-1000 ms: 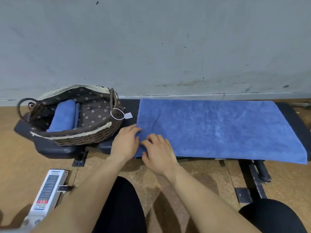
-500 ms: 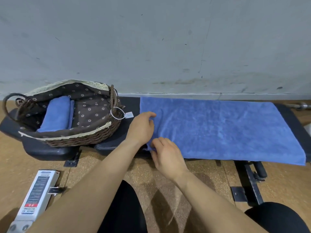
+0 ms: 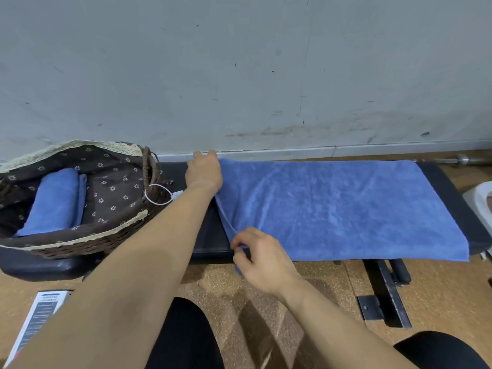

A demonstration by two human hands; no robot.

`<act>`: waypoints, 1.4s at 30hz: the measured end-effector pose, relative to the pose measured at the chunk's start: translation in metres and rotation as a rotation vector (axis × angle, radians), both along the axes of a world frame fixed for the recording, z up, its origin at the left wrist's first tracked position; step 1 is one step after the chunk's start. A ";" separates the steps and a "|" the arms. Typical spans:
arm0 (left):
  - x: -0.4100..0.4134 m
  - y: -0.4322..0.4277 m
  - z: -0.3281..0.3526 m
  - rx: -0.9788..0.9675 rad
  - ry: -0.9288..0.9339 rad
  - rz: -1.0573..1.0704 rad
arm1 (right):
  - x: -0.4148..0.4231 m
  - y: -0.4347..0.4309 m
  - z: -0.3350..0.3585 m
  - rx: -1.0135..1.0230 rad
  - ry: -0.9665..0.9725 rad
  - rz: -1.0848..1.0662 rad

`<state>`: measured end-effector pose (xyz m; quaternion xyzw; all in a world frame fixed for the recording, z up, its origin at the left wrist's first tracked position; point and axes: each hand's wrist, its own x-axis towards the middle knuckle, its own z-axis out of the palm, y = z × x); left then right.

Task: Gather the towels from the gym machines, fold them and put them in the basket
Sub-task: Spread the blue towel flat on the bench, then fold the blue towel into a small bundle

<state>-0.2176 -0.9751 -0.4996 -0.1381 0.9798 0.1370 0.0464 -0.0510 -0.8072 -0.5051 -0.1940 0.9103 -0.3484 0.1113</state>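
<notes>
- While your left hand (image 3: 203, 170) reaches across to the far left corner of the blue towel (image 3: 332, 209), its grip is curled down over that corner, knuckles up, just in front of the wall (image 3: 239, 75).
- Your right hand (image 3: 262, 258) is at the near left corner, its grip pinching the cloth between thumb and fingertips; a bit of blue hangs below the hand, over the near edge of the worktop (image 3: 209, 235).
- Between your two hands the towel's left edge runs as a slightly raised line, and the rest of the towel lies flat along the black padded worktop, reaching nearly to its right end.
- To the left, the basket (image 3: 80, 249) sits on the same worktop, wicker outside with a dark flowered lining and a pale lace rim.
- Inside it a folded towel (image 3: 56, 201), also blue, lies against the left part of the lining.
- A white tag (image 3: 177, 195) on a loop hangs from the basket's right handle, beside your left forearm.
- Under the worktop's right half a metal frame (image 3: 383, 296) stands on the brown floor (image 3: 439, 296).
</notes>
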 end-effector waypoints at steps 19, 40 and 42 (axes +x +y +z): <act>0.012 0.063 0.076 0.569 0.133 0.001 | 0.015 0.118 0.038 -0.080 0.011 -0.472; -0.050 0.330 0.103 0.621 0.353 -0.398 | -0.005 0.350 0.052 -0.171 0.045 -1.009; -0.062 0.358 0.091 0.589 0.352 -0.422 | -0.010 0.366 0.042 -0.123 0.011 -1.038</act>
